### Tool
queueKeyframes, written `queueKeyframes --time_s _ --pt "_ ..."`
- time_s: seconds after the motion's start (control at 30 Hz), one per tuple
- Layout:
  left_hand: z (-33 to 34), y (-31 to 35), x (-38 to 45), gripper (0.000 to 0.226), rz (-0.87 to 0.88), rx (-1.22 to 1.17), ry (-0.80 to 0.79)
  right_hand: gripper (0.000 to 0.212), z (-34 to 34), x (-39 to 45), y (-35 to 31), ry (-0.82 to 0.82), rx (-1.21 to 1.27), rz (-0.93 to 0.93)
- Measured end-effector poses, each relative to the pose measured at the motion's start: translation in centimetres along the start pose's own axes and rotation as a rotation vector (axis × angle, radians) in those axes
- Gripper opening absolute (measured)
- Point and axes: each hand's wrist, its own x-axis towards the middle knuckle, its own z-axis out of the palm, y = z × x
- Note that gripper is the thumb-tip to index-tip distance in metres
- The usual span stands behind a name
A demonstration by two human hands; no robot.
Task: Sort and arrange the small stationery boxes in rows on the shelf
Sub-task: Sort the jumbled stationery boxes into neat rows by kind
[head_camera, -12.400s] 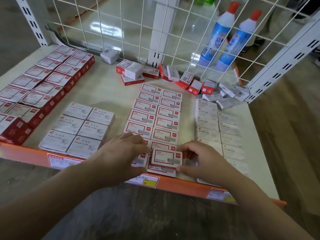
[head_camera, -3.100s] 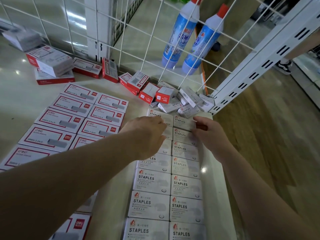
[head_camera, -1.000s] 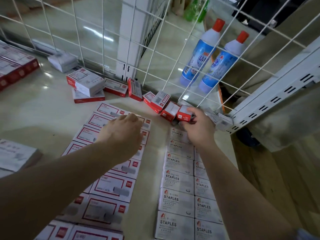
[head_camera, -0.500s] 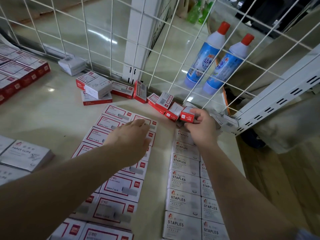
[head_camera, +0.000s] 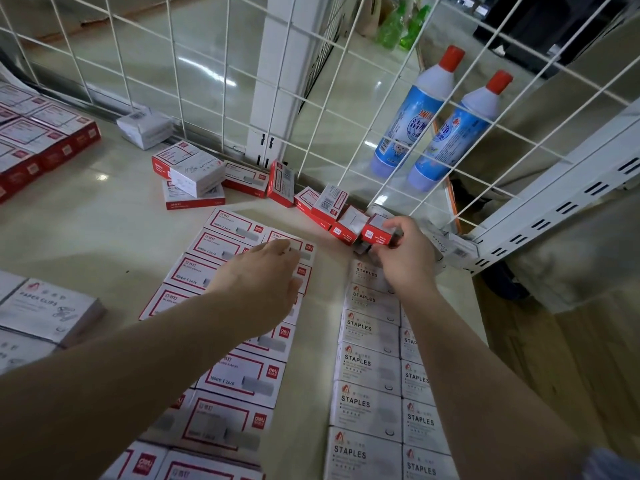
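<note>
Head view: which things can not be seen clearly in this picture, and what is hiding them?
- Small red box: the right hand grips it; its far side is hidden by the fingers.
- Grey STAPLES rows: the right column is partly covered by the right forearm, and the bottom edge cuts the nearest boxes.
- Red-framed boxes: several lie under the left hand and arm.
- Paper clips box: cut by the left edge.
- Small print on the labels: blurred.

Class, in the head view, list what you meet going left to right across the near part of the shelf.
Paper clips boxes → red-bordered staple boxes, left hand resting on them → white STAPLES boxes → wooden floor.
</note>
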Motion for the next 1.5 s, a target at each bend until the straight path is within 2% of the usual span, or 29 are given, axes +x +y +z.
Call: queueKeyframes --time_s 0.23,0.47,0.67,0.83,1.0,1.13,1.3,1.43,1.5 --pt "0.1 0.0 0.1 0.041 -0.003 -0.001 0.003 0.031 -0.3 -0.3 0.3 0.024 -0.021 -0.044" --pt "-0.2 0.5 -0.3 0.041 -0.016 -0.011 0.016 0.031 -1.1 -1.9 0.9 0.076 -0.157 -0.336" --pt "-1.3 1.7 -1.6 0.044 -0.017 -0.060 0.051 0.026 -2.7 -3.9 0.1 0.063 -0.154 -0.466" --pt "-1.7 2.0 -3.6 0.039 -0.066 -0.219 0.061 0.010 -3.9 -7.1 -1.4 0.024 0.078 -0.383" --pt "-1.3 1.7 -6.3 0.035 -0.116 -0.450 0.031 0.026 -3.6 -10.7 -3.1 -0.047 0.423 -0.170" --pt "-0.9 1.2 -7.3 0.031 -0.102 -0.538 0.046 0.020 -2.8 -12.8 -4.7 -0.104 0.626 -0.014" --pt "-1.4 0.6 -8.0 0.036 -0.116 -0.690 0.110 0.019 -1.7 -14.1 -5.7 -0.189 0.627 0.017" --pt "-2.0 -0.4 -8.4 0.041 -0.154 -0.715 0.224 0.017 -1.6 -14.4 -6.3 -0.238 0.607 0.004" --pt "-2.3 -0.9 -8.4 0.037 -0.157 -0.713 0.229 0.016 -1.6 -14.7 -6.5 -0.277 0.582 -0.016"
